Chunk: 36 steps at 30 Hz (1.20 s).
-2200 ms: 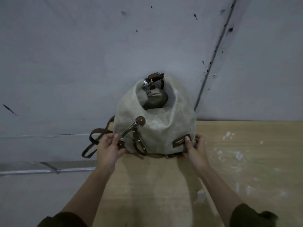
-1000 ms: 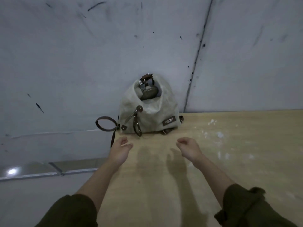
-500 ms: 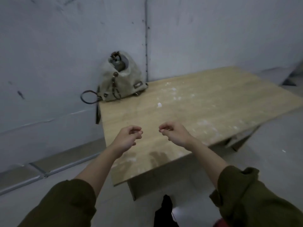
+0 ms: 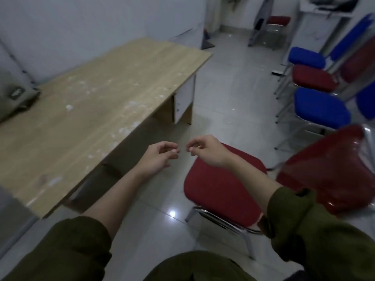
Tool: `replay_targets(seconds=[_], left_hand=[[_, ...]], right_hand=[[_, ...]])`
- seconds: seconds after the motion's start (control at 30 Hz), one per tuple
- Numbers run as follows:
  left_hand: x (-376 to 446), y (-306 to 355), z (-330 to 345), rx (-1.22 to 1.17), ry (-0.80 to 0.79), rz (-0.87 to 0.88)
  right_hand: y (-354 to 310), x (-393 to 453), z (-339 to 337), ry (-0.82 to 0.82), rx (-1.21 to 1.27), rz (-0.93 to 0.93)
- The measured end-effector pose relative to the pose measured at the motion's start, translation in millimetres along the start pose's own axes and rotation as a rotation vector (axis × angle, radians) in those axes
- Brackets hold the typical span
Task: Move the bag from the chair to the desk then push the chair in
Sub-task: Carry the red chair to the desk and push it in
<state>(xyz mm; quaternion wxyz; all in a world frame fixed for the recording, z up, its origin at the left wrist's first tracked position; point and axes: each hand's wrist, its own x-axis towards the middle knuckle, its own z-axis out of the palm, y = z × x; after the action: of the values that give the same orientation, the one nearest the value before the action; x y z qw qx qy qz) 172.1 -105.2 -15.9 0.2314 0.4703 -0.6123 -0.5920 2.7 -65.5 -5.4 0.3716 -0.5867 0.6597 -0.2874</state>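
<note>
Bag (image 4: 14,98): grey canvas, sewn label patch unreadable, on wood-grain table (image 4: 85,118) at far left edge. Chair (image 4: 223,183): red padded seat, chrome legs, beside table. Left hand (image 4: 160,159), right hand (image 4: 205,151): loosely curled, empty.

Open tiled floor (image 4: 227,94) lies between the bench (image 4: 97,110) and the red chair (image 4: 221,185), a clear lane for both empty hands. The chair's backrest (image 4: 332,169) blocks the right side. More chairs (image 4: 316,94) line the far right. The bag (image 4: 14,98) fills the bench's far left corner; the rest of the top is free.
</note>
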Motion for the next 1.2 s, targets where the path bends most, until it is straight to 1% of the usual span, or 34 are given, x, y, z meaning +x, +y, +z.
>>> replay_targets(seconds=[0.07,0.17,0.27,0.33,0.47,0.53,0.63,0.77,0.87,1.0,1.07,1.2], left_hand=[[3.6,7.9,31.3,0.002,-0.071,0.014],[10.0,27.9,99.9,0.036,-0.200,0.058],[11.6,46.7,168.7,0.085,-0.292,0.120],[10.8,58.1,213.8,0.083,-0.344,0.133],[7.6,78.9,294.8,0.074,-0.411,0.143],[9.6,86.5,327.7,0.060,-0.428,0.135],[20.1,92.0,368.1,0.072,-0.437,0.126],[41.8,93.1,405.5,0.122,-0.423,0.133],[62.5,92.4,424.8,0.078,-0.392,0.096],[90.1,90.0,444.3,0.019,-0.332,0.030],[103.8,90.2,453.2,0.012,-0.309,0.003],[124.9,98.7,468.3,-0.007,-0.267,-0.037]], right_hand=[[18.4,-22.9,-24.1,0.065,0.008,0.032],[55.0,-69.5,-76.8,0.224,0.008,0.090],[85.3,-116.7,-126.1,0.321,0.002,0.146],[105.0,-146.2,-155.5,0.355,-0.007,0.172],[141.8,-195.2,-205.5,0.367,-0.138,0.176],[156.9,-211.9,-227.9,0.365,-0.247,0.146],[178.1,-222.6,-260.3,0.405,-0.391,0.073],[203.7,-215.8,-295.4,0.347,-0.437,0.030],[220.7,-201.6,-316.4,0.288,-0.426,-0.022],[252.2,-163.0,-346.0,0.183,-0.483,-0.062],[262.1,-145.0,-363.1,0.114,-0.526,-0.100],[272.9,-117.3,-398.1,-0.109,-0.672,-0.147]])
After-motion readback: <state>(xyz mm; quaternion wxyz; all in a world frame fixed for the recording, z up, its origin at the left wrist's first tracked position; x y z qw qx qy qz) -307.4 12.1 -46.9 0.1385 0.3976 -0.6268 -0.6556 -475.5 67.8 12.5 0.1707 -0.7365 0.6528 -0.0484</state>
